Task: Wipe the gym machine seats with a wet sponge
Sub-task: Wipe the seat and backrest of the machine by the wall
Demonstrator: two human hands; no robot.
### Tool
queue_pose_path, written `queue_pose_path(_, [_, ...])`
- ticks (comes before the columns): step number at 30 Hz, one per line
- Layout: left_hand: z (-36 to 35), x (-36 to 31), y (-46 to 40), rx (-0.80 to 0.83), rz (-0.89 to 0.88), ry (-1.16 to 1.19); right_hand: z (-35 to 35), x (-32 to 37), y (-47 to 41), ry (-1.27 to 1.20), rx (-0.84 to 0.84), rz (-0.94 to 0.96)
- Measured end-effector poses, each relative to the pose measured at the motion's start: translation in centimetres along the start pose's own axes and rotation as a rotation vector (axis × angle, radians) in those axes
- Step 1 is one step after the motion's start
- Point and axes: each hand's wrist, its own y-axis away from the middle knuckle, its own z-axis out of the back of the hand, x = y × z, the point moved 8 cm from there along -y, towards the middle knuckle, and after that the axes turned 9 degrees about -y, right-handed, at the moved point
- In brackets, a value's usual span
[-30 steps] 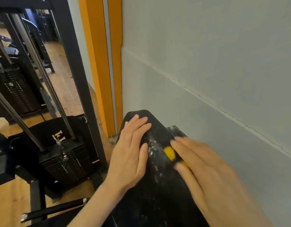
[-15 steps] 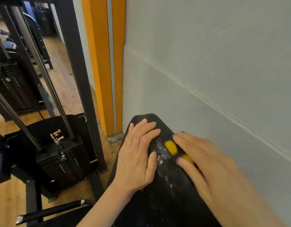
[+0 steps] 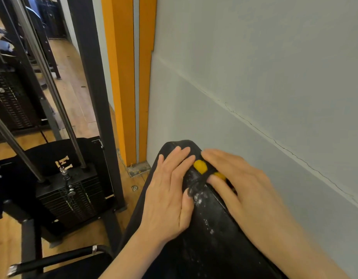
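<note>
Seat (image 3: pixel 206 234), black and padded, runs from the bottom of the view up to a rounded far end just beside the grey wall (image 3: pixel 264 73), with the wall along its right side. White flecks and smears dot the seat's middle.

On the seat near that far end lies a yellow sponge (image 3: pixel 200 166), mostly covered by the right hand (image 3: pixel 244 184). That hand lies over the sponge with fingers stretched out and slightly spread, pressing it down onto the seat; yellow shows between the fingers and at their left. Whether the thumb curls under the sponge cannot be told.

Just left of the sponge, the left hand (image 3: pixel 170 190) rests flat on the seat, fingers straight and close together, their tips near the seat's far end, the thumb alongside.

Left of the seat stands a black weight stack (image 3: pixel 73 198) with steel guide rods, on a wooden floor (image 3: pixel 77 101). An orange post (image 3: pixel 121 77) rises beyond the seat's far end, against the wall.
</note>
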Motion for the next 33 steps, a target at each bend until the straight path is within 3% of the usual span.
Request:
queue_pose_path(2, [0.1, 0.2, 0.3, -0.012, 0.063, -0.01, -0.3, -0.1, 0.2, -0.052, 0.106, 0.014])
queue_pose_path(6, [-0.2, 0.5, 0.5, -0.006, 0.147, 0.059, -0.6, -0.3, -1.1, -0.117, 0.162, 0.024])
queue_pose_path(9, [-0.1, 0.6, 0.5, -0.015, 0.131, 0.063, -2.8, -0.7, -3.9, -0.155, 0.209, 0.011])
queue_pose_path(14, [-0.1, 0.8, 0.4, -0.02, 0.135, 0.106, -0.6, 0.7, -1.3, 0.023, 0.166, 0.124])
queue_pose_path(18, [0.0, 1.0, 0.8, -0.034, 0.154, 0.126, -4.3, 0.8, -7.0, -0.095, 0.227, 0.109])
queue_pose_path(23, [-0.2, 0.7, 1.2, -0.023, 0.18, 0.122, -2.1, 0.9, -5.0, -0.135, 0.26, 0.151])
queue_pose_path(27, [0.1, 0.9, 0.9, -0.053, 0.178, 0.087, -5.3, 0.7, -9.1, -0.178, 0.357, 0.078])
queue_pose_path(33, [0.1, 0.9, 1.1, -0.062, 0.176, 0.115, -1.2, 0.7, -2.7, -0.154, 0.244, 0.139])
